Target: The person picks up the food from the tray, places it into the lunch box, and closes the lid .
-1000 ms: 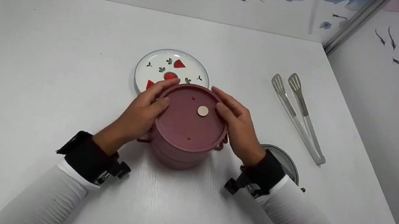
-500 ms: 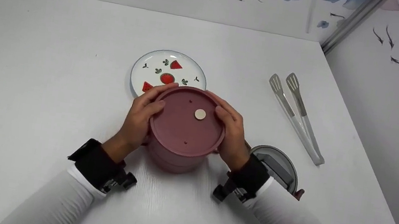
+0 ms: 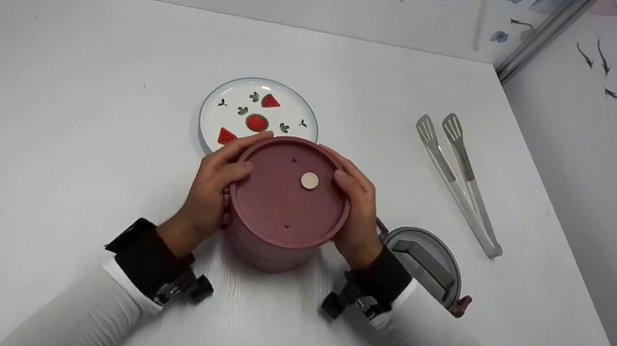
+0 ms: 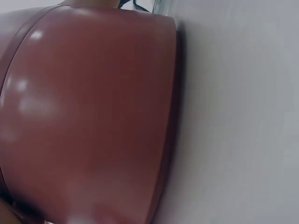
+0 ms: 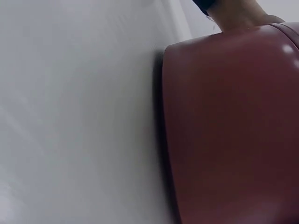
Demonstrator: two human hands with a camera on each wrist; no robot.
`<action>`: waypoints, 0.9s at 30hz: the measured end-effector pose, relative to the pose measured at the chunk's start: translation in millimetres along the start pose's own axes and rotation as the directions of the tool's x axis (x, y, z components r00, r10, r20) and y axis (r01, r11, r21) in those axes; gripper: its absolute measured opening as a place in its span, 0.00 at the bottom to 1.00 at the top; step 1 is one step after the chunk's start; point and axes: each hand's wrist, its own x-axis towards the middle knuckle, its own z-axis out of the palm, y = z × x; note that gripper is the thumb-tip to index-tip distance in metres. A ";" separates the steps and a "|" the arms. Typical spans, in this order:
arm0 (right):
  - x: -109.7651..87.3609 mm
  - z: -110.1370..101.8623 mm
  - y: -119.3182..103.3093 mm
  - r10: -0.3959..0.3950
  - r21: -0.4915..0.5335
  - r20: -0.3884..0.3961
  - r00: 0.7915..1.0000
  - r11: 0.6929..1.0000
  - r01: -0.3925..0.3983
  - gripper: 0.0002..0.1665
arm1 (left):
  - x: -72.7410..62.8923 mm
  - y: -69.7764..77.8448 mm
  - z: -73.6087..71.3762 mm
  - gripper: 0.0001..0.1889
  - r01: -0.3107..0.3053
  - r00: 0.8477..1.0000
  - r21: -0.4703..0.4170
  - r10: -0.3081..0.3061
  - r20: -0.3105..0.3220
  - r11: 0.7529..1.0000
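A dark pink round lunch box [image 3: 273, 252] stands upright on the white table, topped by a flat pink lid [image 3: 274, 198] with a cream round plug [image 3: 309, 181]. My left hand [image 3: 211, 183] grips its upper left side, thumb on the lid's rim and fingers round the far edge. From the other side my right hand [image 3: 357, 210] holds it the same way. Both wrist views look at the smooth lower wall of the lunch box [image 4: 93, 112], close to the tabletop. Beside my right wrist lies a grey round cover [image 3: 426, 262] with a bar handle and pink clips, partly behind the sleeve.
A white plate [image 3: 235, 93] with watermelon pictures sits just behind the lunch box, its near part covered. Metal tongs [image 3: 465, 195] with slotted ends lie at the right. The table [image 3: 71, 103] meets a wall at the back.
Both wrists have drawn in toward the lunch box, the right one moving left and uncovering more of the grey cover. The hands stay on the lid's rim; the view shifts slightly.
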 end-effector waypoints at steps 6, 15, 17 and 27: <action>-0.5 0.2 0.7 0.006 0.012 0.017 1.000 1.000 -0.007 0.29 | -1.3 -2.9 0.2 0.26 -0.019 0.999 0.000 0.019 -0.034 1.000; -1.2 -3.6 2.8 0.013 -0.019 0.024 1.000 1.000 -0.013 0.31 | -1.9 -8.1 0.2 0.27 -0.041 0.998 -0.004 0.041 -0.041 0.999; -1.7 -4.2 2.6 0.010 -0.027 0.025 1.000 1.000 -0.009 0.31 | -2.1 -8.2 1.2 0.27 -0.043 0.998 0.005 0.043 -0.042 0.999; 0.0 -8.9 -8.3 0.065 -0.113 0.104 0.992 0.992 -0.054 0.29 | -3.3 -5.9 -0.1 0.26 -0.062 0.998 0.008 0.062 -0.024 0.998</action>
